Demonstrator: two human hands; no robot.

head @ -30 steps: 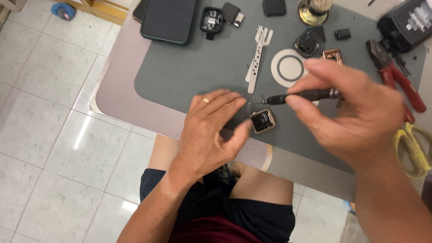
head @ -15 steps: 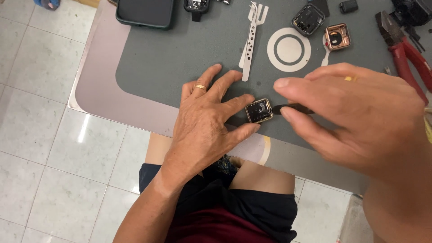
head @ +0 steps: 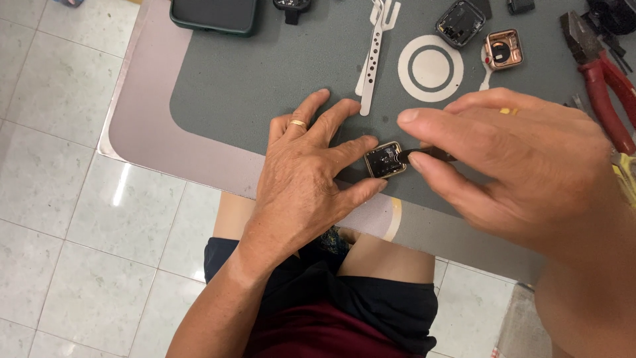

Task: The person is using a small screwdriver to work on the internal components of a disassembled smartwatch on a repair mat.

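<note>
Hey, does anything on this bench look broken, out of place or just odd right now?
Nothing spilled. The oddities are opened watch cases: the gold-edged one, pinched by the left hand and probed by the right hand with a dark tool, has no screen, and two more, a dark one and a rose-gold one, lie open.

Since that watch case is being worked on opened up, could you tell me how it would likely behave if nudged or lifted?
The small square watch case looks light, so it would probably slide on the grey mat unless pinned, as the left hand does now. Its exposed insides suggest fragility. Flat-sided, it seems unlikely to roll.
</note>
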